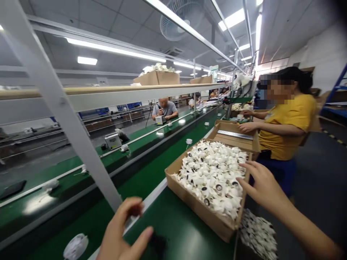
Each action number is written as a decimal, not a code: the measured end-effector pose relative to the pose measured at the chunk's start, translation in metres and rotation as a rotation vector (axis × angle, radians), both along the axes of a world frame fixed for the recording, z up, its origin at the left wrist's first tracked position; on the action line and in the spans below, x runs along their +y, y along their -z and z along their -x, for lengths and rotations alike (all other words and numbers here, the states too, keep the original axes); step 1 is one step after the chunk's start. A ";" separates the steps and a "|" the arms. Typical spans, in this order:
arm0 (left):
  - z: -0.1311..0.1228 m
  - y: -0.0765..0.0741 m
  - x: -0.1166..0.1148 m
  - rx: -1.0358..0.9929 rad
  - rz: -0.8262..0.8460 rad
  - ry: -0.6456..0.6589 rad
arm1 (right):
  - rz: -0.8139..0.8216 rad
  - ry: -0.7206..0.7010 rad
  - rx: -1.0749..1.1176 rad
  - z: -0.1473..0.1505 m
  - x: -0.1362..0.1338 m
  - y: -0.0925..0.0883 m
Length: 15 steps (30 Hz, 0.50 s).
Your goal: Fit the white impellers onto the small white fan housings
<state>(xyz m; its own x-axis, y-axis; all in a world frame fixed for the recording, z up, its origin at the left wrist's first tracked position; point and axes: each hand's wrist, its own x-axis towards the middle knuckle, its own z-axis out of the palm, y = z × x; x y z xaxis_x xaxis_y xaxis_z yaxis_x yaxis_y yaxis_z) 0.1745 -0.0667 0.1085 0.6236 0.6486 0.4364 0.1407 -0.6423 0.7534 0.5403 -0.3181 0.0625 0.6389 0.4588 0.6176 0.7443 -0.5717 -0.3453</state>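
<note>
My left hand is raised over the near edge of the green work surface, thumb and fingers apart, with nothing between them. To the right, my right hand reaches over the side of a cardboard box, its fingers spread and holding nothing. The box is full of small white plastic parts, several showing dark round rings. Whether my right fingertips touch the parts, I cannot tell. A round white piece sits at the lower left, apart from my left hand.
A green conveyor belt runs away with white pieces along it. A white slanted post stands at left. Beyond the box, a co-worker in a yellow shirt sits by another carton. More white parts lie below, right.
</note>
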 end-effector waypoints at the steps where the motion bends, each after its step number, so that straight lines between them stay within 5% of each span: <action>1: -0.033 -0.013 0.003 0.082 -0.045 0.122 | 0.097 0.007 0.063 -0.022 0.003 -0.003; 4: -0.140 -0.039 0.017 0.263 -0.077 0.349 | 0.305 -0.040 0.212 -0.064 0.027 -0.009; 8: -0.255 -0.041 0.036 0.700 -0.092 0.335 | 0.395 -0.027 0.291 -0.080 0.056 -0.011; 11: -0.299 -0.032 0.044 0.774 -0.112 0.369 | 0.441 -0.050 0.317 -0.085 0.063 -0.012; 15: -0.328 -0.023 0.044 0.823 -0.193 0.410 | 0.465 -0.087 0.307 -0.089 0.068 -0.017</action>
